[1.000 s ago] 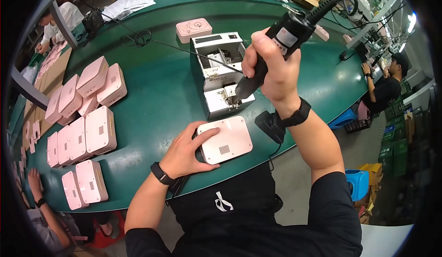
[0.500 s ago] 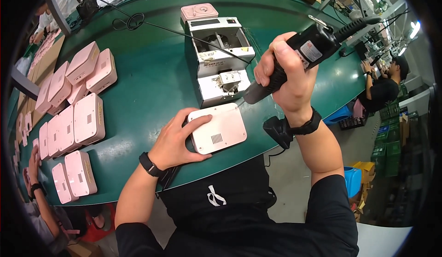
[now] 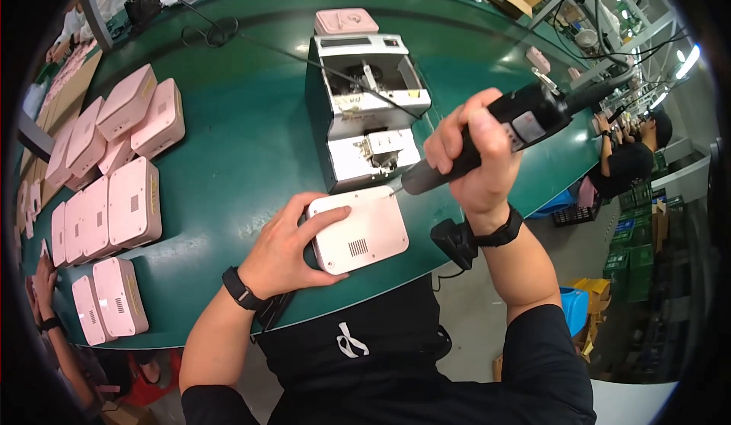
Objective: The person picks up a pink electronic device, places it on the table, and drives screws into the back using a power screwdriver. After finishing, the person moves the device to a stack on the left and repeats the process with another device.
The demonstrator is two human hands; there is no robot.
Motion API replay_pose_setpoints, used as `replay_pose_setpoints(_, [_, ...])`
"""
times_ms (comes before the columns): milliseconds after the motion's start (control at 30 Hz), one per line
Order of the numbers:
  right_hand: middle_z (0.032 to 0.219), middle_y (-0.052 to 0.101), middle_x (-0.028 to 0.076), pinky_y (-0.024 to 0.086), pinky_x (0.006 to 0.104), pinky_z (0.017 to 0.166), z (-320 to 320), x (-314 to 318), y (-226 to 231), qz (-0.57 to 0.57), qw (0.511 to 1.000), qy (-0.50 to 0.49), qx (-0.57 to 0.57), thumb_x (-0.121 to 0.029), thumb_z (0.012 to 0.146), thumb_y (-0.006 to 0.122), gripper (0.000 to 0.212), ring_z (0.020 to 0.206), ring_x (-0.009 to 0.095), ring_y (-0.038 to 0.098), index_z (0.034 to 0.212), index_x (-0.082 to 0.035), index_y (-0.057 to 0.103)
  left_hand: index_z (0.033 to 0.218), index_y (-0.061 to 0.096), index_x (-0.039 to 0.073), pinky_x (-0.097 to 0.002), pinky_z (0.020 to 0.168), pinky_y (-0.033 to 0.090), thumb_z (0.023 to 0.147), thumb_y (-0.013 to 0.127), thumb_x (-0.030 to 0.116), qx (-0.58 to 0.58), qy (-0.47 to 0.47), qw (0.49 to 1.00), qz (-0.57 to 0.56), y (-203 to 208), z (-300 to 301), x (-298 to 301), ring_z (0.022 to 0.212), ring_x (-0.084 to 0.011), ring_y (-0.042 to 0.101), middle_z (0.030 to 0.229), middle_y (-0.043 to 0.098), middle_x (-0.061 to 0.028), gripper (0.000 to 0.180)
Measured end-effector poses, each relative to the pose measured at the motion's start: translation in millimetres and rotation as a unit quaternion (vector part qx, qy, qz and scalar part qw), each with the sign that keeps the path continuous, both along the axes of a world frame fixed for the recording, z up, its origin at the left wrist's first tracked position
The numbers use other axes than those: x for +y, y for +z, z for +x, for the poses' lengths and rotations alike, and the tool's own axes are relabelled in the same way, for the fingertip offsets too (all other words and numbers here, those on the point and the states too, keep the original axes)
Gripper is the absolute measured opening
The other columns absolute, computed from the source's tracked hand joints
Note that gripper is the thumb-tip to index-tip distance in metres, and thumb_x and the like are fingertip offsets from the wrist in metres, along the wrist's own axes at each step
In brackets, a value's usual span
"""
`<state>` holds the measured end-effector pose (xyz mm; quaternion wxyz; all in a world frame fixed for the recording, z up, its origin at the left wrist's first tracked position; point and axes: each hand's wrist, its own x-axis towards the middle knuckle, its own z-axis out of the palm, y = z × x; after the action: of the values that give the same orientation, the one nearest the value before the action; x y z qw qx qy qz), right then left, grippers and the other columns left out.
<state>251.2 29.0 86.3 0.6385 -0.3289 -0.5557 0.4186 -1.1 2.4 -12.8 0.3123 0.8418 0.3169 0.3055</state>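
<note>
A pale pink plastic case with a slotted vent and corner screw holes lies flat on the green table before me. My left hand steadies it from the left, index finger on its upper face and thumb along the near edge. Wrapped around a black corded electric screwdriver, my right hand tilts the tool down to the left. Its bit meets the case at the far right corner hole, though whether a screw sits there cannot be made out. Just behind the case stands a silver-and-black screw feeder.
Similar pink cases stand in stacked rows at the left. Another pink part sits behind the feeder. A black cable crosses above the table. One co-worker's hand shows at the left edge; another person sits far right.
The screwdriver has tipped lower, and its bit has come onto the case's far right corner. My left hand keeps its hold on the case. The whole view has shifted slightly.
</note>
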Motion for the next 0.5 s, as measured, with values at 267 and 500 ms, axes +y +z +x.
replay_pose_setpoints(267, [0.061, 0.05, 0.008, 0.043, 0.0349, 0.049, -15, 4, 36, 0.024, 0.999, -0.014, -0.026, -0.02, 0.094, 0.054, 0.017, 0.047, 0.017, 0.047, 0.089, -0.005, 0.049, 0.131, 0.061, 0.018, -0.0418, 0.093, 0.052, 0.056, 0.091, 0.031, 0.012, 0.001, 1.0, -0.001, 0, -1, -2, 0.112, -0.034, 0.06, 0.131, 0.051, -0.0134, 0.081])
replay_pose_setpoints(500, [0.061, 0.05, 0.008, 0.042, 0.0339, 0.049, -25, 25, 42, 0.025, 0.997, -0.059, -0.029, -0.022, 0.094, 0.053, 0.017, 0.047, 0.017, 0.047, 0.091, -0.005, 0.051, 0.132, 0.06, 0.02, -0.0422, 0.094, 0.052, 0.058, 0.09, 0.033, 0.024, 0.004, 1.0, -0.002, 0, -2, -2, 0.112, -0.034, 0.059, 0.131, 0.051, -0.0127, 0.082])
